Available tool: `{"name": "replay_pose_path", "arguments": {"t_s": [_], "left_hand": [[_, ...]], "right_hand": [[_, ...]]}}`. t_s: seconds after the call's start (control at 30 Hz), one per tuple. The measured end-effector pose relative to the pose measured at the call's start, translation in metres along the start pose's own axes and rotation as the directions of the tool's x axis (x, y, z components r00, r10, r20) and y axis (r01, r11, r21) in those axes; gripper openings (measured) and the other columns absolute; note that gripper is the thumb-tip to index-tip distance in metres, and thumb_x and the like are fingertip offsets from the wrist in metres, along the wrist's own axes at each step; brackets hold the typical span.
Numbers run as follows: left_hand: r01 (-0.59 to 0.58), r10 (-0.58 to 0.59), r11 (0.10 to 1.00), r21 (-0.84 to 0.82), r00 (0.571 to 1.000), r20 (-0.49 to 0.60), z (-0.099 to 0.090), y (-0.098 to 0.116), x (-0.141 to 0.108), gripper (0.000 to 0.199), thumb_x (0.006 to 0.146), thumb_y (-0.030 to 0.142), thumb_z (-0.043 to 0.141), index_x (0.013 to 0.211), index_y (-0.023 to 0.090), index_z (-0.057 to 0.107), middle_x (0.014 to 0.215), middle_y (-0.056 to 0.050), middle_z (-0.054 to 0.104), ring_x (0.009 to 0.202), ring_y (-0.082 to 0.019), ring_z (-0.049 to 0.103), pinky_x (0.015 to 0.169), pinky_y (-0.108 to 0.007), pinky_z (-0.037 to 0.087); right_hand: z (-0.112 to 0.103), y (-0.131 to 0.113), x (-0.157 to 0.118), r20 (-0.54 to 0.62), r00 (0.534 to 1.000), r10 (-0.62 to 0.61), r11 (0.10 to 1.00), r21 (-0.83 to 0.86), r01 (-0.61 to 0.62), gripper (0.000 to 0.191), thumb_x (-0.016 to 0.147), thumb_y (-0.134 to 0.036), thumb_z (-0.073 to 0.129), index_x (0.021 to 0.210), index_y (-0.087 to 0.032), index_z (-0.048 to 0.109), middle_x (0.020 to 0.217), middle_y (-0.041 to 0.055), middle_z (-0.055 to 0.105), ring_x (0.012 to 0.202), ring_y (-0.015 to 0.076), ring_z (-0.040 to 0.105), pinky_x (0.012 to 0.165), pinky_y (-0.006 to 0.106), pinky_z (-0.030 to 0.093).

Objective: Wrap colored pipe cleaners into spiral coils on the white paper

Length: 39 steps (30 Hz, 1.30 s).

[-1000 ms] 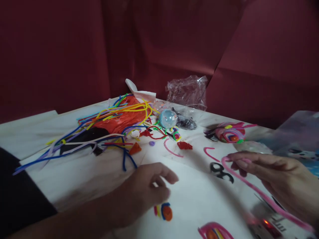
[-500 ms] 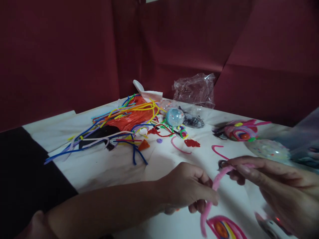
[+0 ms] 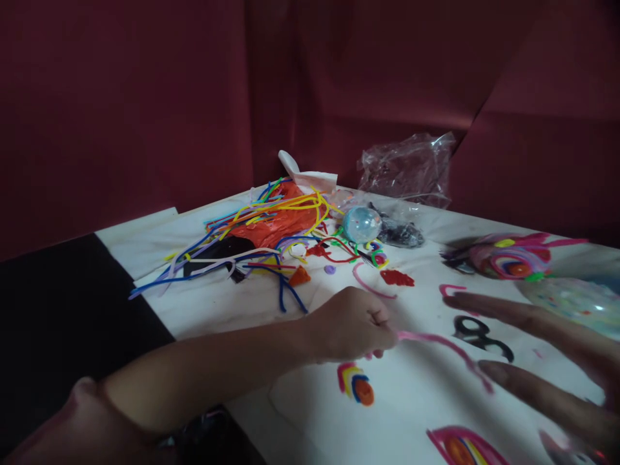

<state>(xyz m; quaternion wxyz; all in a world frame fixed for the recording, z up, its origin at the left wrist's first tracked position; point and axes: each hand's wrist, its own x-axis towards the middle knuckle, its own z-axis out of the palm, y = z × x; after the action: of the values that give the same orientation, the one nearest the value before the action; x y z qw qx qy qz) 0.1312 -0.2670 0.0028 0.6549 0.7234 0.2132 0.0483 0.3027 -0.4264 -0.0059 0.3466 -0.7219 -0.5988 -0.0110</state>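
My left hand is closed on one end of a pink pipe cleaner over the white tabletop. The pipe cleaner's free end runs right in a bend toward my right hand. That hand is open, thumb and forefinger wide apart, with the thumb tip close to the free end; whether they touch I cannot tell. Black curled pieces lie between its fingers on the table. A small striped piece with an orange end sits below my left hand. At the bottom edge is a pink-rimmed, eye-like shape.
Many coloured pipe cleaners lie heaped on an orange-red sheet at the back. Nearby are a clear bluish ball and a crumpled clear bag. A colourful swirled piece stands at the right. Dark red panels close off the back.
My right hand has let go of the pink pipe cleaner and spread its fingers. My left hand has kept hold, and the pipe cleaner now points right. The camera view has shifted left.
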Motion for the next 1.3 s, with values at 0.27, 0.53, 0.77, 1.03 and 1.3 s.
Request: {"name": "replay_pose_path", "arguments": {"t_s": [0.27,0.53,0.77,1.03,1.3], "left_hand": [[0.029,-0.030,1.000,-0.011,0.999,-0.040,-0.006,-0.004,-0.015,0.016,0.077,0.014,0.053,0.062,0.013,0.050,0.047,0.007,0.047,0.034,-0.002,0.040,0.037,-0.014,0.030],[-0.069,-0.013,0.944,-0.322,0.970,-0.245,-0.008,-0.021,-0.020,0.011,0.077,0.016,0.052,0.067,0.013,0.049,0.052,0.006,0.050,0.033,-0.004,0.044,0.032,-0.014,0.036],[0.084,-0.147,0.939,-0.334,0.975,-0.166,-0.008,-0.056,-0.029,0.009,0.070,0.016,0.056,0.075,0.012,0.050,0.052,0.004,0.054,0.036,-0.007,0.050,0.032,-0.015,0.038],[0.230,-0.240,0.965,-0.123,0.968,-0.073,-0.005,-0.069,-0.043,0.022,0.069,0.016,0.054,0.089,0.015,0.046,0.053,0.007,0.051,0.032,-0.006,0.044,0.030,-0.013,0.030],[-0.007,0.093,0.931,0.364,0.971,-0.220,-0.013,-0.073,-0.053,0.018,0.076,0.021,0.053,0.090,0.014,0.063,0.072,-0.001,0.058,0.061,-0.010,0.053,0.056,-0.020,0.039]], "right_hand": [[0.041,-0.043,0.036,0.216,0.928,-0.303,0.946,0.184,0.266,0.026,0.091,-0.034,0.044,0.082,-0.023,0.066,0.074,-0.0013,0.058,0.056,0.0136,0.057,0.046,0.016,0.047],[0.065,-0.042,0.045,0.277,0.961,0.020,0.937,0.329,-0.115,0.037,0.082,-0.050,0.048,0.071,-0.017,0.061,0.064,0.0023,0.053,0.050,0.0148,0.050,0.035,0.016,0.036],[0.101,-0.024,0.028,0.452,0.884,0.123,0.878,0.365,-0.309,0.044,0.079,-0.055,0.044,0.072,-0.014,0.057,0.067,0.0045,0.052,0.056,0.0158,0.048,0.044,0.018,0.037],[0.108,-0.013,0.026,0.680,0.730,0.059,0.848,0.351,-0.396,0.042,0.075,-0.053,0.048,0.072,-0.012,0.057,0.064,0.0035,0.049,0.051,0.0122,0.040,0.044,0.017,0.031],[0.115,-0.002,0.037,0.716,0.698,-0.026,0.849,0.384,-0.362,0.039,0.072,-0.049,0.050,0.072,-0.011,0.058,0.063,0.0027,0.049,0.056,0.0130,0.043,0.050,0.017,0.032]]}}
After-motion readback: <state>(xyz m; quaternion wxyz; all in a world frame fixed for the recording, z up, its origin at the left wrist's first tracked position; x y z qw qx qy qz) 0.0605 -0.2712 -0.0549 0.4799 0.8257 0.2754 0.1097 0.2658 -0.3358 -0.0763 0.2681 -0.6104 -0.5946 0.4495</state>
